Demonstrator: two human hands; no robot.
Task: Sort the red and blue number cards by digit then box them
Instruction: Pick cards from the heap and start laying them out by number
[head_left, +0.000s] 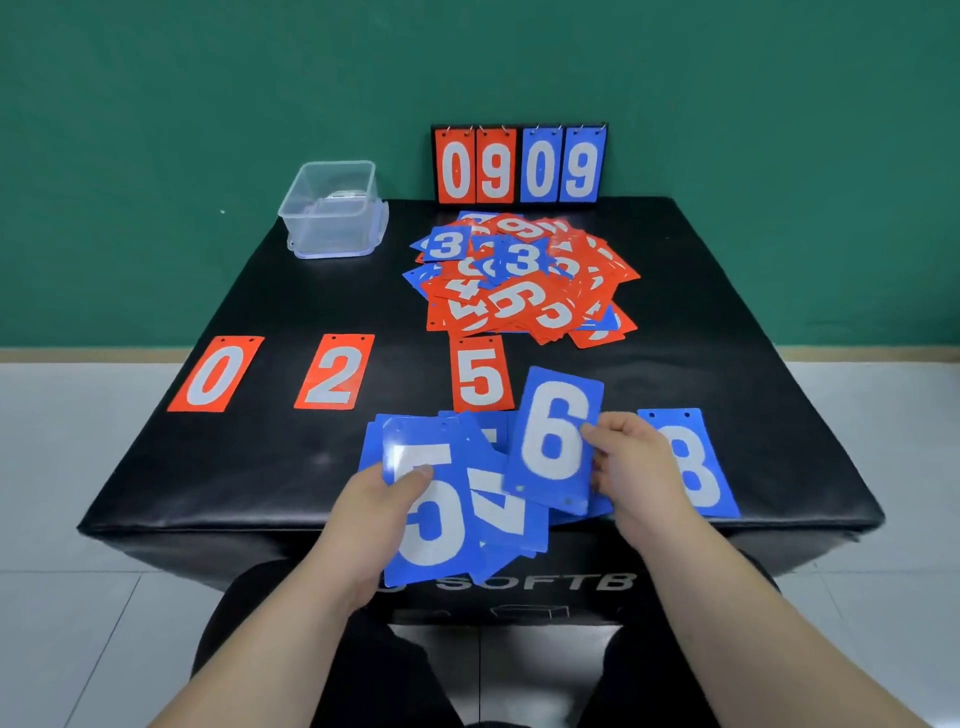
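A black padded table (260, 467) stands before a green wall, with a mixed pile of red and blue cards (519, 275) at its far middle, a clear box (335, 210) left of the pile and a scoreboard (519, 163) behind it. On my side of the pile lie a red 0 (215, 375), red 2 (335, 373), red 5 (480, 374) and blue 8 (701, 467). There too, my left hand (374, 499) grips a fan of blue cards (431, 519) topped by a 5, and my right hand (634, 467) pinches a blue 6 (556, 436) by its edge.

Red 0 (215, 375), red 2 (335, 372), red 5 (480, 375) flat, blue fan (434, 525) held, blue 6 (553, 441) raised, mixed pile (519, 280), clear box (332, 213)
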